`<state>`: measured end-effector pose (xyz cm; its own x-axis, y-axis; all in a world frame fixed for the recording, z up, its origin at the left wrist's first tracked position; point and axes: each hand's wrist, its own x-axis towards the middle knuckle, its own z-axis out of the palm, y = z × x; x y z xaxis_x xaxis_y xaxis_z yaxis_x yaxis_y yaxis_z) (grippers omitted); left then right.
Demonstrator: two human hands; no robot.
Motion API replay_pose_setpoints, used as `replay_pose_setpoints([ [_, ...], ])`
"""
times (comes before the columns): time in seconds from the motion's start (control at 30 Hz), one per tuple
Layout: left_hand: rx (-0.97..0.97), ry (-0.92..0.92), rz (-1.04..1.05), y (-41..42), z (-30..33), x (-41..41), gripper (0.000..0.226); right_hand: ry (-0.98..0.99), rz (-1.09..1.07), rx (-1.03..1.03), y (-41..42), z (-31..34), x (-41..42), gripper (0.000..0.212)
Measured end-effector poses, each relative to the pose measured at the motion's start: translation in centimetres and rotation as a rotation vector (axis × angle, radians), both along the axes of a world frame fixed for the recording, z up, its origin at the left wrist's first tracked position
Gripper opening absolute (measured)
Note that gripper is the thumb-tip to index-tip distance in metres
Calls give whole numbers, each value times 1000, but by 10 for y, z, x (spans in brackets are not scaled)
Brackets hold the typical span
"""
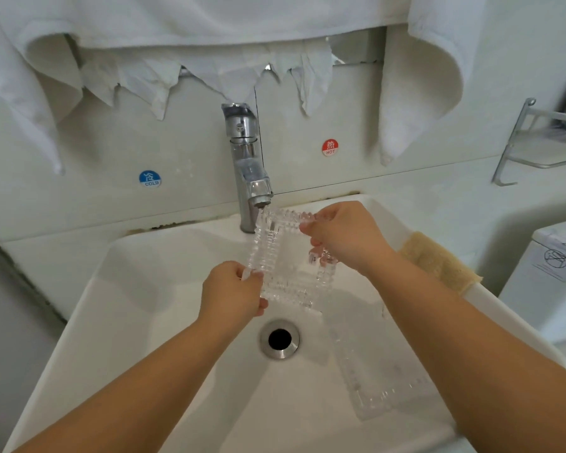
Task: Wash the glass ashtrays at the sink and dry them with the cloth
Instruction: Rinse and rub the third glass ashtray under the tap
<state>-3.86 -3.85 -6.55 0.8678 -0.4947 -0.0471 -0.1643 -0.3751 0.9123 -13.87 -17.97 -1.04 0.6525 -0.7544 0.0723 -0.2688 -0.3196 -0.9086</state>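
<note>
While we've got our left hand (232, 291) and right hand (342, 237) pinching opposite corners of one glass ashtray (288, 259) under the running faucet (247, 168), a second ashtray (378, 371) waits in the sink (144, 322); drying's still ahead.

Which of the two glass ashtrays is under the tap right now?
The square ribbed clear glass ashtray, gripped by left hand and right hand. The other glass ashtray lies in the basin's right side.
</note>
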Motion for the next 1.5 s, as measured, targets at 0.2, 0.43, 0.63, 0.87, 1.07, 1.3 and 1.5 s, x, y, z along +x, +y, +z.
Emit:
replay_pose_setpoints([
  [0.2, 69, -29, -88, -15, -3, -3, 46, 62, 33, 11, -13, 2, -12, 28],
  [0.43, -69, 74, -25, -18, -2, 2, 27, -65, -38, 10, -6, -7, -7, 12],
  [0.63, -234, 365, 0, -8, 3, 10, 12, -157, -40, -28, 9, -9, -1, 16],
  [0.87, -46, -110, -19, 4, 0, 17, 24, 11, 107, -12, 4, -6, -4, 13],
  [1.07, -43, -152, -67, 2, -3, 19, 16, 270, 305, 85, -1, 0, -9, 21],
  [1.3, -156, -140, -10, -10, 0, -1, 14, 191, 137, 24, 6, -11, 2, 10],
  [1.5, -2, -55, -215, -16, -16, -14, 21, 163, 2, 70, 4, -16, 4, 9],
])
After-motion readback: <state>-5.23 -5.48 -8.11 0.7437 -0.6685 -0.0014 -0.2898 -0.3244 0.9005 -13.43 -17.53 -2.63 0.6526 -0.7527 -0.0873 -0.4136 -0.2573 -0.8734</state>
